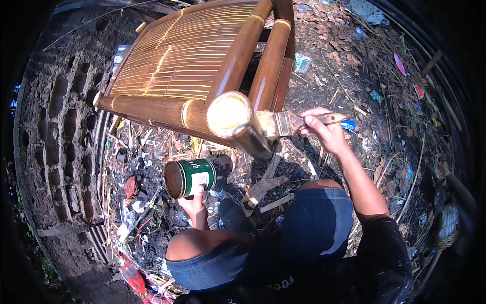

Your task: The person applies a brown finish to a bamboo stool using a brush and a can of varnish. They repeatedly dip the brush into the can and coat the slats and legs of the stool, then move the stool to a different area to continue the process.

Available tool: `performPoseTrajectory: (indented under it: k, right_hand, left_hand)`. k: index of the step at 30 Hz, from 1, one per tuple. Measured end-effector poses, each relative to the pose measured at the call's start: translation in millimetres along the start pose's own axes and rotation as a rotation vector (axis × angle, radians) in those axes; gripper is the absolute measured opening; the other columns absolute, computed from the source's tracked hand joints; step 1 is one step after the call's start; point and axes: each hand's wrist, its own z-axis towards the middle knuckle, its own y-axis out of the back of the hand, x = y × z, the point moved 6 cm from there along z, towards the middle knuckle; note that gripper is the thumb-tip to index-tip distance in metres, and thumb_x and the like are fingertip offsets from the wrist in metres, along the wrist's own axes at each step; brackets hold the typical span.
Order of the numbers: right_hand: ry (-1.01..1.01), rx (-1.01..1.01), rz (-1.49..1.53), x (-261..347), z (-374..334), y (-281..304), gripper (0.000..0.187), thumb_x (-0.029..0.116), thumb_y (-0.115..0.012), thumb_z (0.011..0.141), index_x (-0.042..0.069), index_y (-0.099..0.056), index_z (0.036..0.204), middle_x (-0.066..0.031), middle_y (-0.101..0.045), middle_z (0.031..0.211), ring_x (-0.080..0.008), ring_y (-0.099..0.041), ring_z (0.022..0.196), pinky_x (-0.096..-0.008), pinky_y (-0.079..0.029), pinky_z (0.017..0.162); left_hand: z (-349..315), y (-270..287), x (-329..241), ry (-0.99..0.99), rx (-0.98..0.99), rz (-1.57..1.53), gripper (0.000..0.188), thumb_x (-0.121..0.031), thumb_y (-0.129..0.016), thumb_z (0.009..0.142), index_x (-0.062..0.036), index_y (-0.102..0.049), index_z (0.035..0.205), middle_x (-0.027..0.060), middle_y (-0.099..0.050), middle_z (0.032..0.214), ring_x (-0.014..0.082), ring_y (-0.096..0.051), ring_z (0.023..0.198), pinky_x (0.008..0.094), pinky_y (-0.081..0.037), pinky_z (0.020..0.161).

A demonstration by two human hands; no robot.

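A glossy brown bamboo bench (172,55) with a slatted top stands in front of me. My right hand (324,129) is closed around the wooden handle of a flat paintbrush (283,124). Its pale bristles touch the bench's near corner leg (253,142), just right of the cut round pole end. Lower left, my left hand (195,202) grips a green can (197,176) from below. The can is tilted with its mouth toward the left, and its inside looks brown. What lies deeper in it is hidden.
Dry leaves, wood scraps and plastic litter cover the dark ground (334,76). A rough wall of hollow blocks (61,137) runs along the left. Below are my bent knees in blue denim (319,218). A red plastic piece (132,277) lies at lower left.
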Motion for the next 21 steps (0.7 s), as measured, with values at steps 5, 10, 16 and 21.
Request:
performPoseTrajectory:
  k: [5, 10, 16, 21]
  right_hand:
    - [-0.172, -0.294, 0.364, -82, -14, 19, 0.017, 0.014, -0.068, 0.096, 0.001, -0.068, 0.107, -0.007, -0.068, 0.095, -0.014, -0.068, 0.084, -0.0267, -0.059, 0.073]
    - [-0.264, -0.163, 0.226, -130, -3, -3, 0.016, 0.012, -0.068, 0.095, -0.002, -0.068, 0.103, -0.0078, -0.069, 0.093, -0.0134, -0.067, 0.076, -0.0275, -0.059, 0.068]
    - [-0.302, -0.249, 0.18, -145, -31, -17, 0.015, 0.008, -0.069, 0.092, -0.005, -0.068, 0.097, -0.0119, -0.07, 0.09, -0.0165, -0.068, 0.07, -0.0269, -0.06, 0.062]
    - [-0.255, -0.252, 0.334, -106, -45, -45, 0.017, 0.01, -0.068, 0.095, -0.004, -0.065, 0.103, -0.0111, -0.067, 0.086, -0.0164, -0.068, 0.07, -0.0281, -0.06, 0.063]
  left_hand:
    - [-5, -12, -18, -0.027, 0.033, -0.096, 0.064, -0.017, -0.081, 0.08, 0.003, -0.051, 0.132, 0.013, -0.062, 0.121, 0.0217, -0.061, 0.106, 0.0369, -0.048, 0.096]
    - [-5, -12, -19, -0.052, 0.047, -0.032, 0.063, -0.015, -0.079, 0.082, 0.0024, -0.049, 0.135, 0.014, -0.061, 0.124, 0.0221, -0.061, 0.108, 0.0367, -0.047, 0.097]
    - [-8, -12, -24, -0.012, 0.042, -0.012, 0.06, -0.014, -0.079, 0.082, 0.0022, -0.05, 0.132, 0.014, -0.062, 0.123, 0.0222, -0.061, 0.107, 0.036, -0.047, 0.097]
    - [-1, -24, -43, -0.055, 0.012, -0.038, 0.057, -0.013, -0.082, 0.078, 0.0011, -0.055, 0.126, 0.0118, -0.065, 0.113, 0.0191, -0.062, 0.104, 0.0347, -0.048, 0.094]
